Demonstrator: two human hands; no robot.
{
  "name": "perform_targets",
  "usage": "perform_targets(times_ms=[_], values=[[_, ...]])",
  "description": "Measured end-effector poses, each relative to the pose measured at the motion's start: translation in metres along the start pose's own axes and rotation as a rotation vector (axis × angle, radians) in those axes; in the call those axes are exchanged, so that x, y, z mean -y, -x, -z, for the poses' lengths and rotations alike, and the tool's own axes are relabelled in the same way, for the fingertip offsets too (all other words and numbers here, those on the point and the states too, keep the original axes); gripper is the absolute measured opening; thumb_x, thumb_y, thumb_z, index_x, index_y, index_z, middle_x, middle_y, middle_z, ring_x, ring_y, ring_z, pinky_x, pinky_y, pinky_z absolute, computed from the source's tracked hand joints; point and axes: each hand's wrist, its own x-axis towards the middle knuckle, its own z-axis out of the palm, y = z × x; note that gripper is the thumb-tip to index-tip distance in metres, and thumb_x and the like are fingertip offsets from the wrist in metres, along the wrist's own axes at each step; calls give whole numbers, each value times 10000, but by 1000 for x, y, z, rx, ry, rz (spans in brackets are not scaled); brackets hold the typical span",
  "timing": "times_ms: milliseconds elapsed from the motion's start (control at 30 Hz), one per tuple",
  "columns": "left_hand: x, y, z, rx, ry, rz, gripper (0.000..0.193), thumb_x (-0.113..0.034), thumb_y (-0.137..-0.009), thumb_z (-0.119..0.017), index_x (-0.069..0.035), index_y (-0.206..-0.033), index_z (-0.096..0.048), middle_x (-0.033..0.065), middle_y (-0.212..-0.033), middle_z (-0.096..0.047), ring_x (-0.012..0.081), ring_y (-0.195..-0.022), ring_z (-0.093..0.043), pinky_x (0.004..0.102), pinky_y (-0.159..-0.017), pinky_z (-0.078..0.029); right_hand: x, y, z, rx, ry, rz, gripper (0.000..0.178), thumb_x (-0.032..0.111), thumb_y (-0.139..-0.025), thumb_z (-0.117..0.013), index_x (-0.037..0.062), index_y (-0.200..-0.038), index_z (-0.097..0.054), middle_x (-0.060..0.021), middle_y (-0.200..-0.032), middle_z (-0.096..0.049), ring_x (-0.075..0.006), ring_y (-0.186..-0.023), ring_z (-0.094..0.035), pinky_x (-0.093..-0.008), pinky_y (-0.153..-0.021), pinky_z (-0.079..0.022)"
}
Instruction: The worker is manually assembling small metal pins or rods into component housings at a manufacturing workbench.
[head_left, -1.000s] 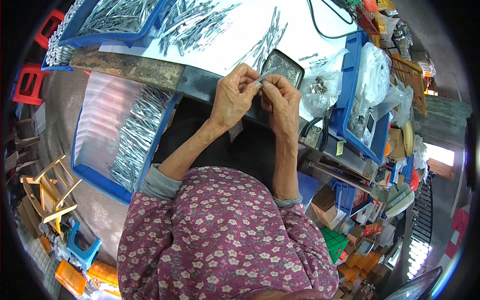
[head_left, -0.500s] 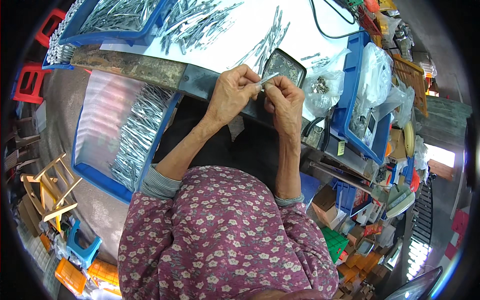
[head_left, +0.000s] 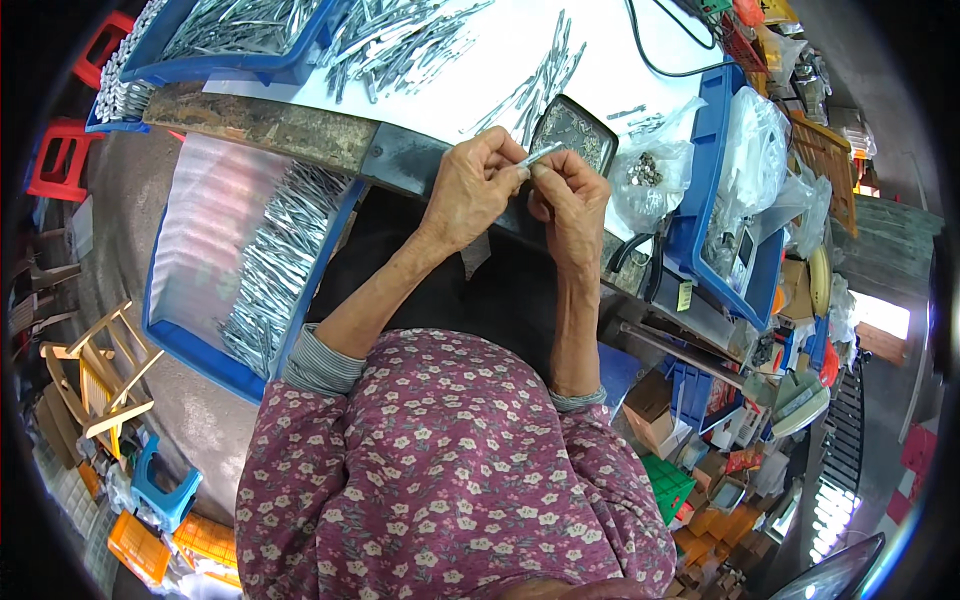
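Note:
Over the near edge of the white-topped workbench, my left hand (head_left: 474, 187) pinches a thin silvery metal strip (head_left: 541, 154) between thumb and fingers. Close beside it, my right hand (head_left: 570, 200) is closed with thumb and forefinger pressed together at the strip; whatever small piece they hold is hidden. Just beyond the hands lies a dark shallow tray (head_left: 577, 133) with tiny metal parts in it. Loose strips (head_left: 545, 78) like the held one lie on the white surface past the tray, with a larger heap (head_left: 400, 45) to the left.
A blue bin (head_left: 225, 70) of strips stands at the far left; another blue crate (head_left: 205, 362) of strips sits below the bench. To the right are a plastic bag of small parts (head_left: 645, 172), black-handled pliers (head_left: 652, 270) and a blue bin (head_left: 703, 170) with plastic bags. A black cable (head_left: 650, 66) crosses the far bench.
Both hands stay together at the bench edge with only slight finger movement. The strip has tilted a little, and the whole view has shifted slightly.

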Motion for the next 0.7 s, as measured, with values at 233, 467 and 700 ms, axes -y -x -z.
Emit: perform_targets(times_ms=[233, 467, 700], values=[[6, 1, -2, -15, -199, -149, 29, 7, -791, -537, 25, -792, -514, 73, -655, -577, 92, -593, -544, 232, -533, -442, -1, 1, 2, -10, 11, -25, 78, 59, -796, -541, -4, -751, -554, 12, -616, -490, -41, -478, -411, -176, -412, -295], [3, -1, 3, 47, 16, -44, 20, 7, -803, -522, 15, -811, -506, 36, -613, -534, 51, -562, -490, 214, -512, -416, 4, -2, 2, 27, 25, -28, 79, 60, -798, -537, -7, -759, -552, 14, -608, -492, -39, -479, -414, -174, -412, -291], [4, 4, -6, -85, -118, -157, 51, 16, -789, -529, 20, -772, -481, 71, -606, -540, 85, -561, -506, 251, -521, -428, 4, 1, -2, 7, 30, -8, 84, 63, -801, -536, -7, -758, -549, 6, -611, -500, -43, -470, -419, -178, -404, -301]])
